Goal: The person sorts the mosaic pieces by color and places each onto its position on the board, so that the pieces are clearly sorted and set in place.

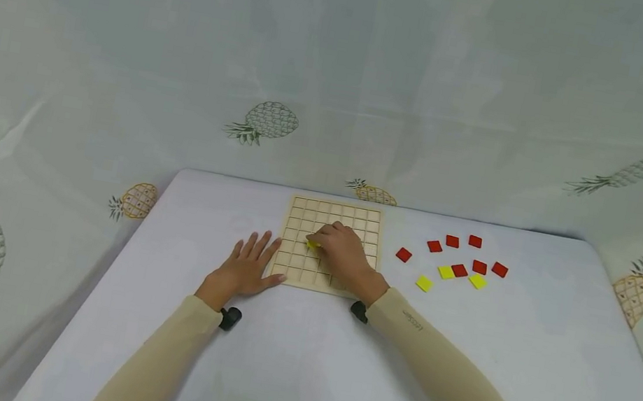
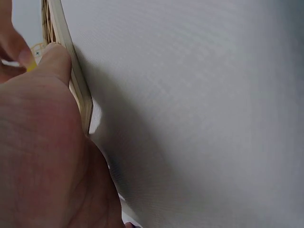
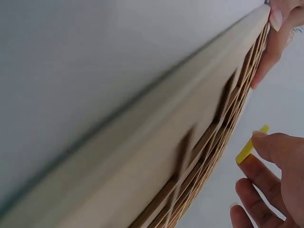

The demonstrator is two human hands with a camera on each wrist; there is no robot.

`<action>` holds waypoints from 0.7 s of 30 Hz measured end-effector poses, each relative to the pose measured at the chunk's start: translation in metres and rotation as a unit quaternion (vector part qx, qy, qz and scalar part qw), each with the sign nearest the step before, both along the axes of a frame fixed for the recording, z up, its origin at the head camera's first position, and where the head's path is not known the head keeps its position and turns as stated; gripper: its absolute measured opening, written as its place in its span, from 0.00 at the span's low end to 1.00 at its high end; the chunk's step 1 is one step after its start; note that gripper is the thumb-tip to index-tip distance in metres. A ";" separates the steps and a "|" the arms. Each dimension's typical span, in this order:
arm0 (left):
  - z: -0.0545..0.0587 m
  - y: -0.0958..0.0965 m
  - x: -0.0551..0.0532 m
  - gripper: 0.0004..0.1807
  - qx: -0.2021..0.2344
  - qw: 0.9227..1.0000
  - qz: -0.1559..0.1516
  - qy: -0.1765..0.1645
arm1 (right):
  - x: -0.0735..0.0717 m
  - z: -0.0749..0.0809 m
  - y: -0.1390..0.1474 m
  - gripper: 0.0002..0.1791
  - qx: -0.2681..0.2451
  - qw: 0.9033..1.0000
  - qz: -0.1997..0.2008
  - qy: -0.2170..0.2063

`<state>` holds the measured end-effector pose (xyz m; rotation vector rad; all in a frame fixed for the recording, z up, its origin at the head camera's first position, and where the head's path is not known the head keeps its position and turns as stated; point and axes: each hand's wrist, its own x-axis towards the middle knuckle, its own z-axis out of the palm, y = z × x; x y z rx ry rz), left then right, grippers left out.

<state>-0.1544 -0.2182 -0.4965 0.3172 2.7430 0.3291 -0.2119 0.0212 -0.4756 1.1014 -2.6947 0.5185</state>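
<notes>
The right hand (image 1: 343, 255) pinches a yellow tile (image 3: 245, 151) over a square-celled, seemingly wooden board (image 1: 296, 258); the spread left hand (image 1: 244, 270) touches it.

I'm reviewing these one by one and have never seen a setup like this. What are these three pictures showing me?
No machine here: a person works with two bare hands. The wide picture comes from a camera worn on the head; the other two come from cameras worn on each wrist. On the white table lies a pale gridded board, with seven red tiles and three yellow tiles to its right. The left hand, fingers spread, touches the board near its closer left corner. The right hand pinches another yellow tile over the board, between thumb and finger.
</notes>
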 end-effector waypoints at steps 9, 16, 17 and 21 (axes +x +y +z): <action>0.009 0.001 0.000 0.48 -0.025 0.999 -0.002 -0.020 | -0.017 0.009 -0.034 0.15 0.021 0.998 -0.008 -0.053; 0.005 0.001 -0.003 0.48 -0.038 0.999 -0.006 -0.020 | -0.029 0.004 -0.050 0.14 0.029 0.997 -0.008 -0.064; 0.004 0.001 -0.003 0.48 -0.038 0.999 -0.007 -0.018 | -0.030 0.004 -0.052 0.14 0.031 0.997 -0.010 -0.067; -0.001 -0.001 -0.006 0.49 -0.041 0.999 -0.004 -0.024 | -0.031 0.005 -0.059 0.14 0.039 0.996 -0.013 -0.080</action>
